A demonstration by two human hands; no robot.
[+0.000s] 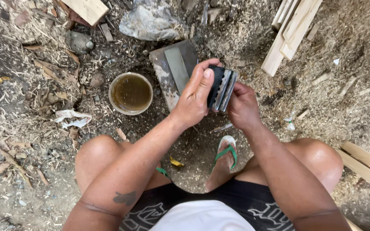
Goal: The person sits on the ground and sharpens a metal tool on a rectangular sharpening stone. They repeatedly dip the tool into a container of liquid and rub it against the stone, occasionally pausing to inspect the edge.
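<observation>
Knees and a sandalled foot [226,155] nearest. Above, blade stack [222,89] pinched between left hand [195,99] and right hand [241,106], held over the ground. Probably steel: stiff, heavy for size, sharp-edged; best gripped by flat faces. Behind, whetstone [175,68]; left, bowl [131,93] of murky liquid; planks [291,30], sawdust around.
</observation>
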